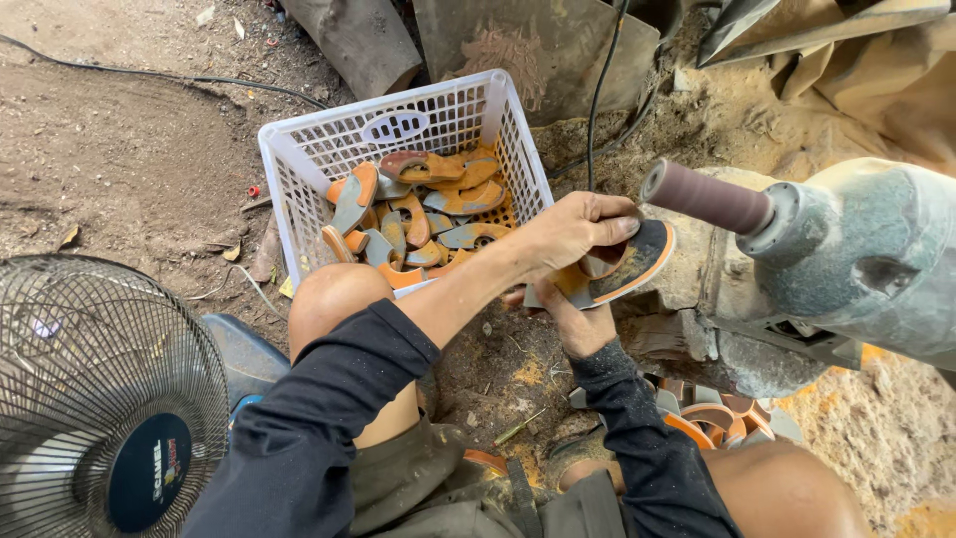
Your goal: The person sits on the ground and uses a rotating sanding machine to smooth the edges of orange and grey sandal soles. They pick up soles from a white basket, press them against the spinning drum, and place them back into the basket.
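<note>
The dusty grey-green sanding machine (856, 269) fills the right side, and one brown cylindrical sanding drum (705, 197) juts from it toward the left. At lower left stands one wire-guarded electric fan (100, 389) with a dark blue hub. Beyond the person's bare knee sits one white perforated plastic basket (398, 159) on the earth floor (129, 149), holding a heap of orange and grey shoe-sole pieces (428, 214); more than a dozen show, too overlapped to count exactly. A second, smaller pile of the same soles (712, 413) lies under the machine by the right knee, with about six visible. Two black cables cross the ground, one (169, 78) at upper left and one (600, 95) running down behind the basket. Both arms wear black sleeves. The left hand (573, 231) reaches across from the left, its fingers closed over the top of one grey-faced, orange-edged shoe sole (632, 264), while the right hand (578, 319) comes up from below and grips the same sole's near end. The sole is held between the two hands just below and to the left of the sanding drum, near it but not touching it.
</note>
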